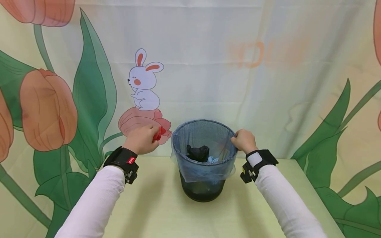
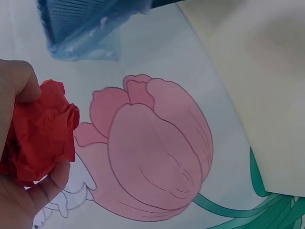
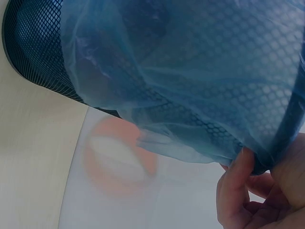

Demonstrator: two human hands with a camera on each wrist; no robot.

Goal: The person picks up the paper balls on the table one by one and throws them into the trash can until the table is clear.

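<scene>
A black mesh wastebasket (image 1: 202, 193) stands on the table, lined with a translucent blue bag (image 1: 190, 172) folded over its rim. Inside lie a crumpled black wad (image 1: 198, 153) and some light blue scraps (image 1: 212, 160). My left hand (image 1: 142, 138) grips a crumpled ball of red paper (image 2: 45, 133), held up left of the basket and apart from it. With fingers and thumb, my right hand (image 1: 244, 140) pinches the basket's right rim through the bag; the right wrist view shows the fingertips (image 3: 244, 160) on the blue film.
The pale table (image 1: 148, 198) runs up to a printed cloth backdrop (image 1: 202, 82) with tulips and a rabbit, close behind the basket. Black wrist straps with small cameras sit on both wrists, over white sleeves (image 1: 95, 198).
</scene>
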